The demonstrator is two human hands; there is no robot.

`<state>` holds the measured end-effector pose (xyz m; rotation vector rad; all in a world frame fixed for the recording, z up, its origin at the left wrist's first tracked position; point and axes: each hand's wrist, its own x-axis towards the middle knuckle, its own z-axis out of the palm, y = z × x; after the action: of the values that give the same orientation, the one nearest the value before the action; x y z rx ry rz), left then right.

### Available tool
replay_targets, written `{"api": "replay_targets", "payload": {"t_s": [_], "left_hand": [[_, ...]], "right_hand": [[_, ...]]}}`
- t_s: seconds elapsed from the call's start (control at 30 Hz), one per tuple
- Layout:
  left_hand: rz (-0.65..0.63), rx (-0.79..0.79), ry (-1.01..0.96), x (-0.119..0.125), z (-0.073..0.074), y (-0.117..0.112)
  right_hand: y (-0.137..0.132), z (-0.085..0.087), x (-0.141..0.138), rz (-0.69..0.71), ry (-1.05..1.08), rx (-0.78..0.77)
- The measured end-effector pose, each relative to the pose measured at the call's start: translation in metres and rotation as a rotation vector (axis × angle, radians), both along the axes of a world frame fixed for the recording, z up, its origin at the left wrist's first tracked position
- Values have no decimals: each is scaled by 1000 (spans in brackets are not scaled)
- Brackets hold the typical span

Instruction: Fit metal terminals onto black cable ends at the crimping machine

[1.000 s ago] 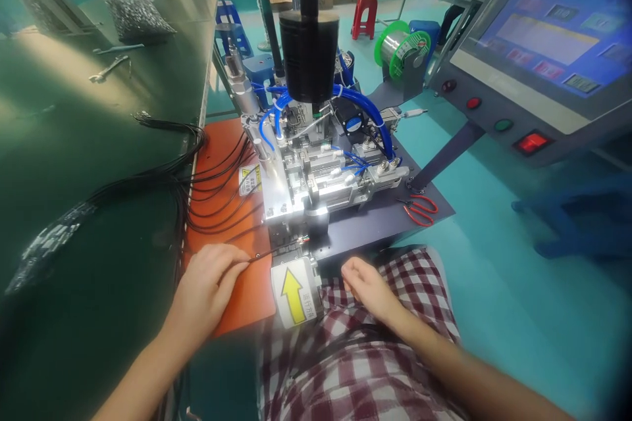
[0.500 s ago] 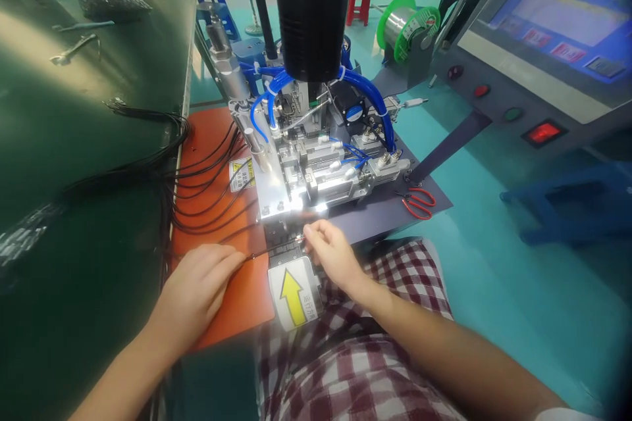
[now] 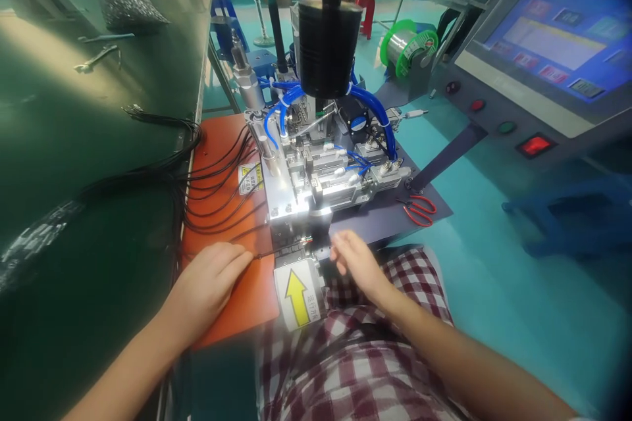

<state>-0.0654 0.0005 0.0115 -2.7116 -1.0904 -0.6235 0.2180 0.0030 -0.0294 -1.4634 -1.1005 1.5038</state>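
Cable (image 3: 279, 250), thin and black, lies just below center frame, running from the left fingertips rightward to the front edge of the benchtop machine (image 3: 320, 171); its tip shows small colored wire ends (image 3: 307, 239). Left hand (image 3: 212, 279), lower left of center, palm down over the orange plate (image 3: 247, 299), thumb and fingers closed on the cable. Right hand (image 3: 359, 266), right of the cable tip and apart from it, fingers loosely curled, slightly blurred; cannot tell if anything is pinched there. Label with yellow arrow (image 3: 297, 299) just below the cable, between the hands, arrow pointing up-frame.

More black cables (image 3: 217, 204) fan across the orange plate at left center, leading into a bundle (image 3: 133, 174) on the green tabletop (image 3: 99, 230). Machine mid-frame: metal cylinders, blue tubing (image 3: 382, 112), black hood (image 3: 330, 46) hanging above. Red-handled cutters (image 3: 419, 210) lie right of center on the dark base plate (image 3: 368, 229). Green-flanged wire spool (image 3: 407, 48) upper right; touchscreen panel (image 3: 548, 46) far upper right, lit blue, red switch (image 3: 536, 145) lit below. Upper left: clear bag of small metallic parts (image 3: 131, 8), wrench-like tool (image 3: 99, 59) beneath. Checkered garment (image 3: 419, 283) bottom center.
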Motion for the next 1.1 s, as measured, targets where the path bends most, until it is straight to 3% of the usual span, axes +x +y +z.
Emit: {"api": "replay_targets", "payload": {"t_s": [0.17, 0.37, 0.57, 0.9, 1.1], "left_hand": [[31, 46, 10, 2, -2, 8], [112, 85, 29, 3, -11, 29], [218, 79, 43, 3, -14, 42], [407, 5, 2, 12, -29, 15], [451, -39, -39, 16, -32, 7]], "right_hand": [[-24, -9, 18, 26, -18, -72], [-38, -23, 15, 81, -2, -122], [-47, -23, 16, 121, 2, -128], [-59, -39, 26, 196, -21, -132], [-65, -46, 29, 210, -35, -143]]}}
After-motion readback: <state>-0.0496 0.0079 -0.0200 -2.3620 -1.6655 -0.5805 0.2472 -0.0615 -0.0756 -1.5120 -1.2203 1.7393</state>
